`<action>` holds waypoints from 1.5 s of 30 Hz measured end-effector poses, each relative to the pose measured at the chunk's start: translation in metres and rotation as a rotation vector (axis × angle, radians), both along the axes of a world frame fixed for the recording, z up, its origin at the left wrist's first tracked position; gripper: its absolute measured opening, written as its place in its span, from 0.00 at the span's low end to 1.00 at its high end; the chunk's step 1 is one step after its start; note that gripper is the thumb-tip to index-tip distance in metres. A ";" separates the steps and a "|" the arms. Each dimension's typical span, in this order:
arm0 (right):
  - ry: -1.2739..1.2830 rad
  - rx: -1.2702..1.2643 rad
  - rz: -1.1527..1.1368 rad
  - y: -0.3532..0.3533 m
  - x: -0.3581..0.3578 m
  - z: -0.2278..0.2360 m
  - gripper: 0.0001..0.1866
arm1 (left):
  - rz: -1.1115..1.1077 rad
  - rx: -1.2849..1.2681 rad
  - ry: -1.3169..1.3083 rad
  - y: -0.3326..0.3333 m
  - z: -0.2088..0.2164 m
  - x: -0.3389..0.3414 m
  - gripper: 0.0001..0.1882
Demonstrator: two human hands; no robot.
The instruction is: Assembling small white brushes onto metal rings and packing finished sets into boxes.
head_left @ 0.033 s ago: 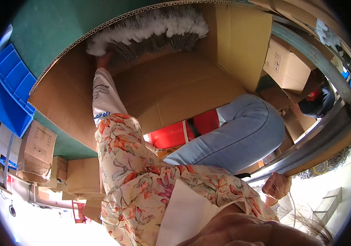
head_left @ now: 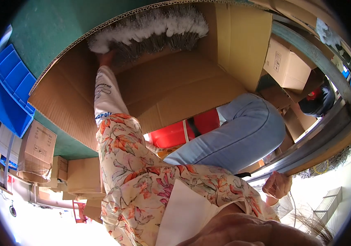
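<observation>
A large open cardboard box lies in front of me. Along its far side stands a dense row of thin grey wire-like stems with fuzzy white ends. Reaching deep into the box, my left hand touches the left end of this row; its fingers are lost among the white fuzz and shadow. My right hand is out at the lower right, fingers curled, beside the end of a wood-edged bench. Whatever it may hold is hidden.
Blue plastic bins stand left of the box on a green surface. Smaller cartons are stacked at the lower left, another carton sits at the right. My jeans-clad leg and a red object are below the box.
My left hand and sleeve have shifted slightly to the right inside the box. My right hand stays in place.
</observation>
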State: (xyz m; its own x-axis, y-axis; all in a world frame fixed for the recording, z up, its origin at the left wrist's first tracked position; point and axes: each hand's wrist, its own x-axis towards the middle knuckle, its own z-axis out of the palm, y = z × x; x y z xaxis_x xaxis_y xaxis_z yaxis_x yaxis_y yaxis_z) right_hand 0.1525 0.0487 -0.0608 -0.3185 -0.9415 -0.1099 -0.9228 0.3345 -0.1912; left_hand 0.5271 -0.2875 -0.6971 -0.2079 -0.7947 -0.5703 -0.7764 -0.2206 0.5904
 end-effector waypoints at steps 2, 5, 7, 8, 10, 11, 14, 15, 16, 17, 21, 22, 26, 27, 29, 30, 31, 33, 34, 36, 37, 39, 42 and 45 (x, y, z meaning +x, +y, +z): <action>0.078 0.073 0.008 -0.001 0.004 0.000 0.03 | -0.022 0.163 0.041 0.031 0.014 -0.093 0.40; 0.103 0.061 0.029 0.001 0.003 0.004 0.03 | -0.553 0.156 -0.336 0.030 0.052 -0.164 0.41; 0.111 0.062 0.029 0.006 0.003 0.005 0.03 | -1.069 0.052 -0.697 0.035 0.022 -0.187 0.41; 0.140 0.102 0.090 0.014 0.001 0.005 0.03 | -0.363 0.172 -0.698 0.040 -0.008 -0.178 0.31; 0.198 0.153 0.144 0.020 0.002 0.004 0.03 | 0.329 0.264 -0.607 0.058 -0.039 -0.180 0.23; 0.152 0.137 0.041 0.011 0.005 0.002 0.04 | 0.239 0.214 -0.597 0.049 -0.048 -0.173 0.23; 0.255 0.149 0.164 0.015 -0.014 -0.002 0.06 | -0.033 0.066 -0.527 0.048 -0.057 -0.162 0.23; 0.211 -0.069 0.521 -0.001 -0.034 -0.013 0.04 | -0.123 0.005 -0.503 0.046 -0.056 -0.156 0.23; 0.172 -0.266 0.876 -0.008 -0.045 -0.015 0.03 | -0.221 -0.050 -0.462 0.063 -0.053 -0.163 0.23; 0.177 -0.022 0.111 -0.005 0.003 -0.010 0.01 | -0.310 -0.130 -0.486 0.061 -0.045 -0.124 0.23; 0.122 -0.117 0.048 -0.021 0.003 -0.012 0.03 | -0.666 -0.381 -0.391 0.064 -0.040 -0.107 0.23; 0.076 -0.104 -0.045 -0.014 0.002 -0.016 0.04 | -0.756 -0.448 -0.364 0.074 -0.039 -0.101 0.23; 0.094 -0.168 -0.065 -0.025 -0.008 -0.052 0.07 | -1.173 -0.288 -0.535 0.060 -0.033 -0.122 0.22; 0.050 -0.217 -0.071 -0.029 -0.010 -0.061 0.07 | -1.034 -0.298 -0.355 0.055 -0.042 -0.111 0.21; 0.025 -0.291 -0.080 -0.037 -0.016 -0.073 0.07 | -1.194 -0.250 -0.358 0.033 -0.054 -0.091 0.17; -0.004 -0.364 -0.088 -0.042 -0.017 -0.082 0.06 | -1.206 -0.327 -0.373 0.023 -0.056 -0.088 0.17; 0.018 -0.421 -0.125 -0.040 -0.020 -0.092 0.06 | -1.247 -0.370 -0.275 0.025 -0.066 -0.100 0.15; 0.003 -0.450 -0.069 -0.044 -0.025 -0.109 0.06 | -1.309 -0.475 -0.114 0.010 -0.052 -0.089 0.13; -0.002 -0.477 -0.035 -0.052 -0.022 -0.125 0.08 | -1.345 -0.518 -0.048 0.004 -0.045 -0.072 0.12; 0.164 -0.479 -0.043 -0.044 -0.034 -0.159 0.10 | -1.485 -0.539 0.240 0.049 0.000 -0.186 0.09; 0.203 -0.445 -0.063 -0.040 -0.040 -0.177 0.08 | -1.010 0.110 0.380 0.058 0.038 -0.232 0.09; 0.176 -0.584 -0.004 -0.031 -0.048 -0.170 0.05 | -0.497 0.687 0.451 0.085 0.116 -0.279 0.09; -0.452 -0.813 -0.255 -0.022 -0.015 -0.186 0.05 | -0.556 0.499 0.564 0.098 0.185 -0.310 0.09; -0.621 -0.850 -0.158 0.009 -0.003 -0.125 0.05 | -1.046 -0.349 0.510 0.100 0.204 -0.339 0.09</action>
